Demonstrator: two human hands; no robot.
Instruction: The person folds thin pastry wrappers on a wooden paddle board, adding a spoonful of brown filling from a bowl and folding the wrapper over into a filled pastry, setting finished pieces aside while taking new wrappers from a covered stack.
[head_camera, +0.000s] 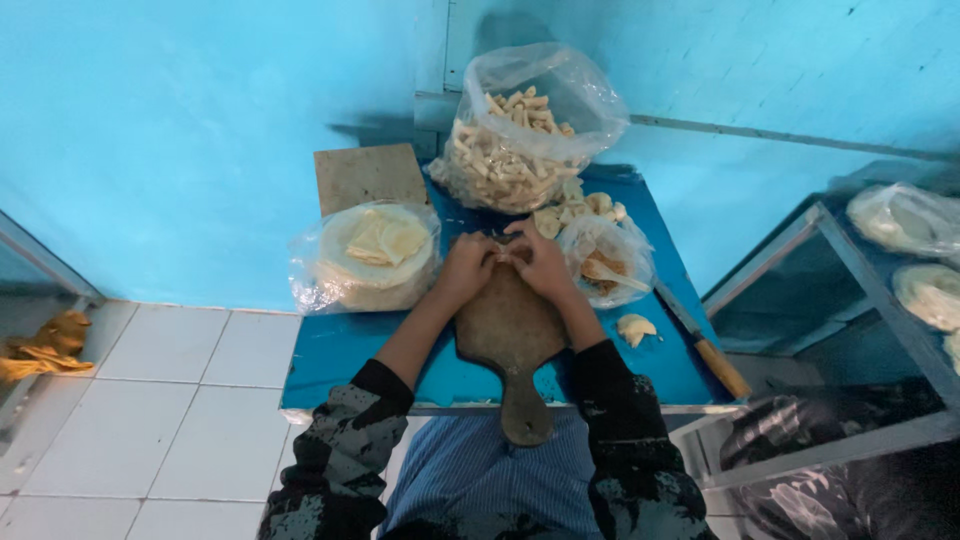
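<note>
Both my hands meet over the far end of a brown wooden paddle board (510, 335) that lies on a blue table (335, 355). My left hand (466, 266) and my right hand (541, 262) pinch a small pale piece of dough (503, 252) between their fingertips. The piece is mostly hidden by my fingers. A stack of thin round wrappers in a clear bag (370, 255) sits just left of my left hand. A small bag with a spoon and filling (607, 262) sits right of my right hand.
A large clear bag of pale rolled pieces (520, 135) stands at the table's back, with loose folded pieces (585, 207) before it. One folded piece (635, 327) and a wooden-handled knife (705, 345) lie at the right. A glass-and-metal cabinet (850, 300) stands right; white floor tiles lie left.
</note>
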